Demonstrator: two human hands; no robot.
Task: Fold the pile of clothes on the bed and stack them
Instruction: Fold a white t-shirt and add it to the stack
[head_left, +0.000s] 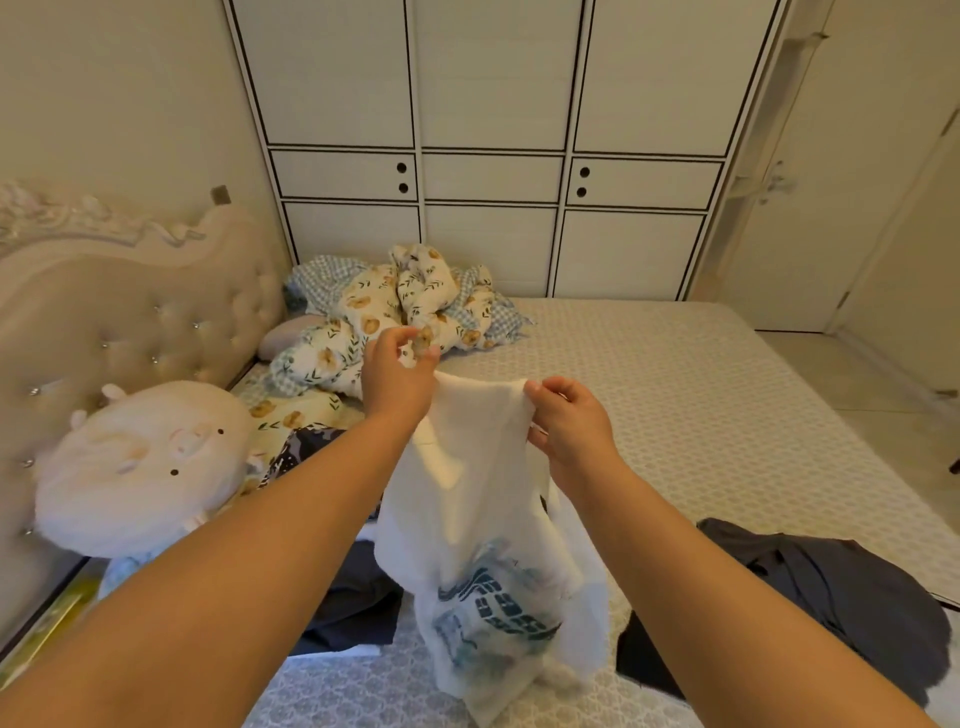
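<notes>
Above the near middle of the bed (675, 395), a white T-shirt (483, 499) with a dark print hangs from both hands: the right hand (569, 421) pinches its top edge, the left hand (397, 379) grips the other top corner with curled fingers. Dark clothes (831, 597) lie right of it, a round plush pillow (140, 467) at left.
</notes>
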